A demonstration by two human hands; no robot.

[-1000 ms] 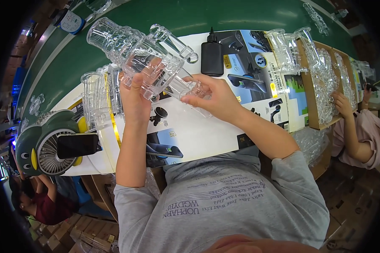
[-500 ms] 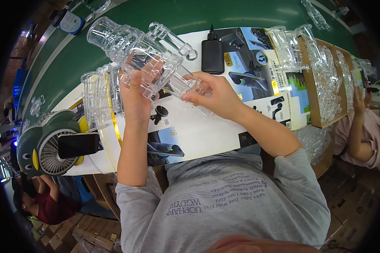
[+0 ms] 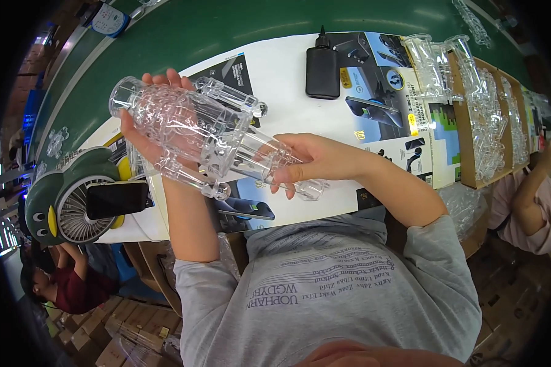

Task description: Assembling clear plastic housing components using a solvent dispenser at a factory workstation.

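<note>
I hold a clear, see-through tube assembly (image 3: 217, 137) slanting across the middle, wide flared end at upper left and narrow end at lower right. Small side tubes with rounded tips stick out along its body. My left hand (image 3: 179, 119) cradles the wide ribbed part from beneath, thumb on the near side and fingertips showing past the far side. At the narrow end, my right hand (image 3: 315, 158) grips the stem between thumb and fingers. A black squeeze bottle (image 3: 322, 72) with a pointed nozzle stands beyond my right hand.
A printed white sheet (image 3: 281, 61) covers the green table (image 3: 226, 30). At right, clear tubes (image 3: 419, 64) stand beside a cardboard tray (image 3: 465, 131) of similar parts. A green fan (image 3: 73, 208) and a phone (image 3: 117, 200) sit at left. Other people are on both sides.
The tube assembly has come nearer to me and tilted flatter. My left hand has shifted from its middle to under the wide end, palm up. My right hand has moved slightly nearer.
</note>
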